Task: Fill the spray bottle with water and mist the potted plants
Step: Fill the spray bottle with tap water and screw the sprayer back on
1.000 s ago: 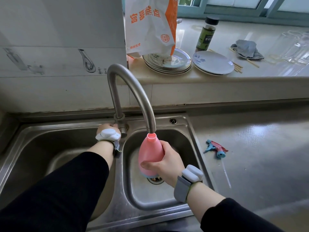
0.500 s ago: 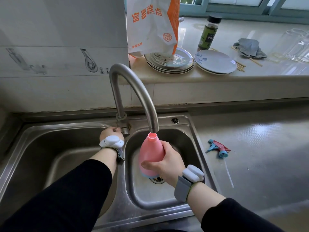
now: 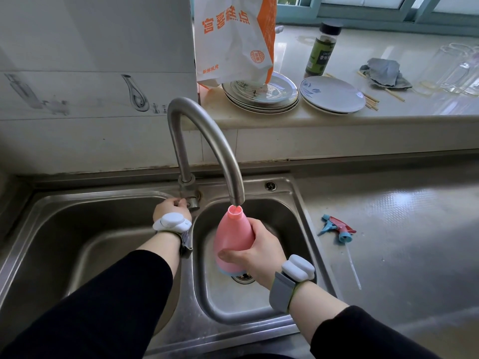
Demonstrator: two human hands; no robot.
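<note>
My right hand [image 3: 259,255] grips the pink spray bottle [image 3: 232,237] around its lower body and holds it upright over the right sink basin [image 3: 293,221]. The bottle's open neck sits directly under the spout of the curved steel tap [image 3: 207,141]. My left hand [image 3: 169,207] holds the tap's handle at the base, fingers curled round it. The bottle's blue and red trigger sprayer head [image 3: 338,228] lies detached on the counter right of the sink, its thin dip tube trailing toward me. No potted plants are in view.
A left sink basin [image 3: 85,229] lies beside the right one. On the raised ledge behind stand stacked plates [image 3: 261,95], a single plate [image 3: 333,94], a paper bag [image 3: 233,40], a spice jar [image 3: 322,51], a grey cloth [image 3: 383,73], chopsticks and glasses [image 3: 458,68].
The view has shifted slightly. My left hand has moved a little lower on the tap's base. The bottle stays under the spout.
</note>
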